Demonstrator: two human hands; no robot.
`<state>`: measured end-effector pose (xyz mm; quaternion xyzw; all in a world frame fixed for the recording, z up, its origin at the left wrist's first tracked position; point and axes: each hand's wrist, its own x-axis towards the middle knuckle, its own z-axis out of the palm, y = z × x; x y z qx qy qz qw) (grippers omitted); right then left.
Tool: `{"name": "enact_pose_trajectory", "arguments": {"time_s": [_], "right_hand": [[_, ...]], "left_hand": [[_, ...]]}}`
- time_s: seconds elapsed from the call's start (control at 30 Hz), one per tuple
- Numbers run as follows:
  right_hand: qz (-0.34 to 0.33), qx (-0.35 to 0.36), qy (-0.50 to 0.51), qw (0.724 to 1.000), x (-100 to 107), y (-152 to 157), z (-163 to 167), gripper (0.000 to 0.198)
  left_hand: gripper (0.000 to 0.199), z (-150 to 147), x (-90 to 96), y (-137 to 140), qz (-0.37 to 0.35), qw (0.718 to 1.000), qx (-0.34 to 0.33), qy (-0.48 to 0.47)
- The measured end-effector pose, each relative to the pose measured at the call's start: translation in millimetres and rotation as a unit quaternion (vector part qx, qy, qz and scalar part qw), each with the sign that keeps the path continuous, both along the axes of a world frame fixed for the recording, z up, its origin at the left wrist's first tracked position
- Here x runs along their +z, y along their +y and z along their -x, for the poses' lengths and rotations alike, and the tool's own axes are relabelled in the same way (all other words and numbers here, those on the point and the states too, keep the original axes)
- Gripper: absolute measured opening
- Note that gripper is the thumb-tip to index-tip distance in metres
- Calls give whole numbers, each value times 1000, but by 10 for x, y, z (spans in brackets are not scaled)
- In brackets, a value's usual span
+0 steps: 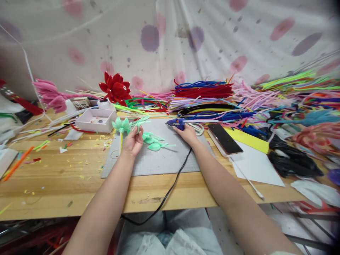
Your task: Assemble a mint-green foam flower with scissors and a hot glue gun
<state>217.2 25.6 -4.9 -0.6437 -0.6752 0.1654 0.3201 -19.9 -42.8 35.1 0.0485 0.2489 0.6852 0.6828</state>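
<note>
My right hand (pixel 188 134) is wrapped round a blue hot glue gun (pixel 175 123), its nozzle pointing left above the grey cutting mat (pixel 148 166). A black cord runs from under my right wrist over the table's front edge. The fingers of my left hand (pixel 133 141) are pinched on a small mint green fuzzy petal piece, partly hidden by the fingertips. Just left of that hand stands a mint green flower (pixel 122 125) with a yellow stem. Several mint green leaf pieces (pixel 157 145) with thin stems lie on the mat between my hands.
A white box (pixel 95 120) with small beads stands behind left, near a red flower (pixel 115 88). Bundles of coloured pipe cleaners (pixel 203 91) line the back. At right lie a phone (pixel 225 138), a yellow sheet (pixel 247 139), white paper and a black plastic bag (pixel 294 163). Scraps dot the wooden table.
</note>
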Motion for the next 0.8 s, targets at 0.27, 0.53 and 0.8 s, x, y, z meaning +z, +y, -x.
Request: {"name": "enact_pose_trajectory", "arguments": {"time_s": [0.27, 0.53, 0.8], "right_hand": [[12, -16, -190, 982, 438, -362, -38, 35], [87, 226, 352, 904, 603, -477, 856, 30], [27, 121, 505, 854, 471, -368, 1238, 16]], "left_hand": [[16, -69, 141, -1, -77, 995, -17, -56], [8, -472, 170, 100, -46, 998, 40, -7], [3, -656, 170, 135, -43, 993, 89, 62]]}}
